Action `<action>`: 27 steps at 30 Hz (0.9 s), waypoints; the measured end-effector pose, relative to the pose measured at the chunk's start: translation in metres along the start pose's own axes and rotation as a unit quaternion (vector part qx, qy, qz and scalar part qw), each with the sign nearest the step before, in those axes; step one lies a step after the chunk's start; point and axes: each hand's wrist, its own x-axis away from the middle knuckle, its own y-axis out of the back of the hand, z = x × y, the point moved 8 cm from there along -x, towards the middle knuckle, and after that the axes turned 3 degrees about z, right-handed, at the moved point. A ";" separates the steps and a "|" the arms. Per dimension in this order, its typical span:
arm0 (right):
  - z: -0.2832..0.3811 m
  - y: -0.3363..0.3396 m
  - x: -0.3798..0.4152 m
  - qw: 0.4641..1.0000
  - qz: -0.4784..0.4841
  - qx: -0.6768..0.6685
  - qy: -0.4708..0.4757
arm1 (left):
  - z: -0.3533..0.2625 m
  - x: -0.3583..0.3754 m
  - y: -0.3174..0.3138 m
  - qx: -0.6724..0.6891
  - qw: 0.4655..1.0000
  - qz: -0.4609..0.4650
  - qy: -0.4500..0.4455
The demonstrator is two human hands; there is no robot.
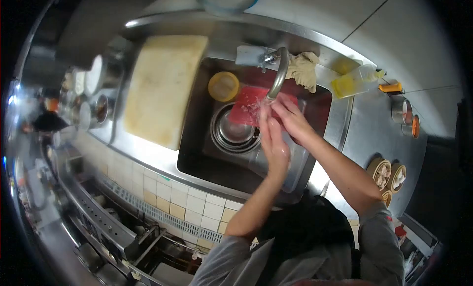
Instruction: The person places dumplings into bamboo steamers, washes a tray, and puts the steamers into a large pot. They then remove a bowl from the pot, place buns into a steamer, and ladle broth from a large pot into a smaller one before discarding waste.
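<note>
Water runs from the curved metal faucet [281, 74] over both hands and splashes. My left hand [272, 141] is right below the spout, fingers extended and pointing up toward it. Against its side lies my right hand [291, 119], fingers stretched out, partly overlapping the left fingertips. Neither hand appears to hold anything. Under the hands in the sink [194, 150] is a flat red sheet or board [245, 106]. It partly covers nested round metal bowls [234, 133]. A round yellow-rimmed container [223, 86] stands in the sink behind them.
A large pale cutting board [160, 89] lies left of the sink. Behind the faucet hangs a beige cloth [303, 69]. A bottle of yellow liquid [350, 84] lies at the sink's right corner. Bamboo steamers [379, 172] with food and metal tins [401, 110] stand on the right counter.
</note>
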 end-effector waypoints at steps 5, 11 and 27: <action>0.013 -0.049 -0.006 0.991 0.043 -0.113 -0.059 | -0.006 0.020 -0.007 -0.121 0.988 0.029 -0.093; 0.005 -0.042 -0.004 0.982 0.090 -0.141 -0.092 | -0.011 0.034 -0.018 -0.089 0.990 0.051 -0.101; 0.054 -0.040 0.009 0.988 0.092 -0.096 -0.078 | -0.018 -0.057 0.005 -0.391 0.875 0.036 -0.285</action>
